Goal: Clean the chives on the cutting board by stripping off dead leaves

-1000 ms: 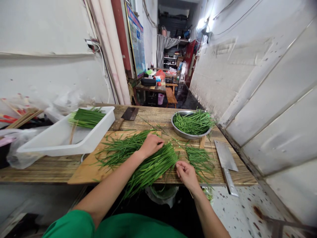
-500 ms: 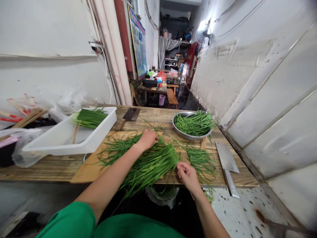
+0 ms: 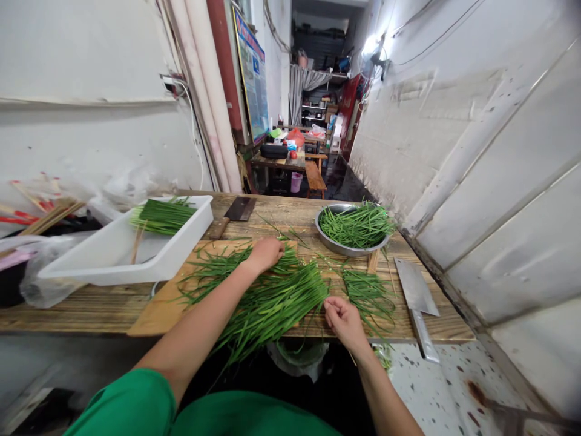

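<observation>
A large pile of garlic chives (image 3: 290, 297) lies across a wooden cutting board (image 3: 158, 315), its cut ends toward the right. My left hand (image 3: 265, 254) is closed, fingers curled down into the far side of the pile; the fingertips are partly hidden. Close to the cut ends, my right hand (image 3: 344, 321) is closed in a pinch. A thin pale stick, seemingly a wooden skewer (image 3: 353, 360), shows below that hand, mostly covered by it. A smaller bunch of chives (image 3: 367, 293) rests just right of this hand.
A steel bowl (image 3: 321, 237) of chives stands at the back right. One cleaver (image 3: 415, 287) lies at the right edge, another cleaver (image 3: 240, 209) behind the board. On the left, a white tray (image 3: 177, 257) holds chives, near a bundle of sticks (image 3: 54, 217).
My left hand has shifted slightly left and its fingers have turned down further into the chives. My right hand has stayed in place.
</observation>
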Action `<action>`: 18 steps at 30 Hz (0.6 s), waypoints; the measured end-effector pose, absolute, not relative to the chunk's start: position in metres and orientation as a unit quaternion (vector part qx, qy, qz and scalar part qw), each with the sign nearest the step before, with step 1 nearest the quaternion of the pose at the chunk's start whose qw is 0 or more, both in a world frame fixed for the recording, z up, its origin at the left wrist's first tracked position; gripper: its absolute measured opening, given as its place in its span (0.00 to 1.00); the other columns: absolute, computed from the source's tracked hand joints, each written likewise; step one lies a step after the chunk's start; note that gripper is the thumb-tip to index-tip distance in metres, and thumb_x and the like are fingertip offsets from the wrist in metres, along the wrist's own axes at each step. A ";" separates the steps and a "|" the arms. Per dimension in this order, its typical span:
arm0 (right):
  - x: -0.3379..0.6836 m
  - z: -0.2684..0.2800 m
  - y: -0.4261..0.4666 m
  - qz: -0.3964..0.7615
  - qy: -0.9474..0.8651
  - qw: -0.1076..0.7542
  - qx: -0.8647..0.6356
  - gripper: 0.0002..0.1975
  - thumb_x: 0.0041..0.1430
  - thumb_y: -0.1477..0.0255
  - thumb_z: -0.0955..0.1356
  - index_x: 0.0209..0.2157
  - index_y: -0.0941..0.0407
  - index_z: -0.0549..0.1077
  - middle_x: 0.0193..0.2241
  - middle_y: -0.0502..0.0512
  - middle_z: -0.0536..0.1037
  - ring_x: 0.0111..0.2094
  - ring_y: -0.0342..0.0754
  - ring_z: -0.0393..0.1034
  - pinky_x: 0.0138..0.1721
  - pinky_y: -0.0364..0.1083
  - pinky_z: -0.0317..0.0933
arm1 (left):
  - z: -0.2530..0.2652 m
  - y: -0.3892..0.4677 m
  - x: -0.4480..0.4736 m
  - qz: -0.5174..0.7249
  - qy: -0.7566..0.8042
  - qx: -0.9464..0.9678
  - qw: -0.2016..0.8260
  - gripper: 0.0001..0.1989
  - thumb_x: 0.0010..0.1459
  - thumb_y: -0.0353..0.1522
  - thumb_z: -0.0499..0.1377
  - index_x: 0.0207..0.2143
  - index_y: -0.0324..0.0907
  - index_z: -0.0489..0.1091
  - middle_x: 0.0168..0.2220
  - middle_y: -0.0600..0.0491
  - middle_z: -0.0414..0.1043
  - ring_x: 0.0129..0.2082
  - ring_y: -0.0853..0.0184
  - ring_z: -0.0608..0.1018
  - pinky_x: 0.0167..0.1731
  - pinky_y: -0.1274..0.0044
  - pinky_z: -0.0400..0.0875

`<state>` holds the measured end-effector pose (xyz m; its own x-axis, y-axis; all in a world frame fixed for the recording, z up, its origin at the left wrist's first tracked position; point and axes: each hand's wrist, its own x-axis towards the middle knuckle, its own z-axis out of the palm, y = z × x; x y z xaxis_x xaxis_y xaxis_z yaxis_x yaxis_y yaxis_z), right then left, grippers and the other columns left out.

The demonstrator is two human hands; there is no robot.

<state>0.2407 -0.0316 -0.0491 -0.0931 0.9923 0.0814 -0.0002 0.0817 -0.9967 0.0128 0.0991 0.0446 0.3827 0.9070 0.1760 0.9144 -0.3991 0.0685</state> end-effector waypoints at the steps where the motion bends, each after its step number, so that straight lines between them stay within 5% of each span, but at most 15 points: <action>1: 0.241 -0.049 -0.032 0.500 -0.545 0.495 -0.456 0.16 0.52 0.58 0.64 0.26 0.58 0.67 0.11 0.42 0.59 0.12 0.36 0.49 0.13 0.37 0.43 | 0.044 0.100 0.012 -0.105 -0.546 -0.831 0.003 0.07 0.50 0.32 0.56 0.26 0.41 0.74 0.28 0.47 0.74 0.31 0.61 0.74 0.34 0.74 0.61; 13: 0.240 -0.046 -0.033 0.499 -0.546 0.496 -0.455 0.15 0.53 0.60 0.64 0.27 0.58 0.66 0.11 0.41 0.58 0.13 0.36 0.48 0.14 0.37 0.43 | 0.044 0.103 0.004 -0.137 -0.542 -0.827 -0.058 0.10 0.52 0.34 0.53 0.27 0.44 0.74 0.28 0.51 0.75 0.29 0.65 0.74 0.30 0.78 0.61; 18: 0.240 -0.048 -0.032 0.499 -0.545 0.497 -0.455 0.16 0.52 0.58 0.64 0.27 0.58 0.66 0.11 0.42 0.59 0.12 0.37 0.49 0.14 0.38 0.43 | 0.044 0.102 0.006 -0.123 -0.543 -0.830 0.023 0.15 0.55 0.34 0.49 0.26 0.40 0.73 0.27 0.46 0.74 0.30 0.62 0.74 0.33 0.74 0.61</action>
<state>0.2404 -0.0321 -0.0484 -0.0909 0.9920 0.0873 -0.0002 0.0876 -0.9962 0.0060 0.1022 0.0442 0.3794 0.8961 0.2302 0.9076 -0.4088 0.0956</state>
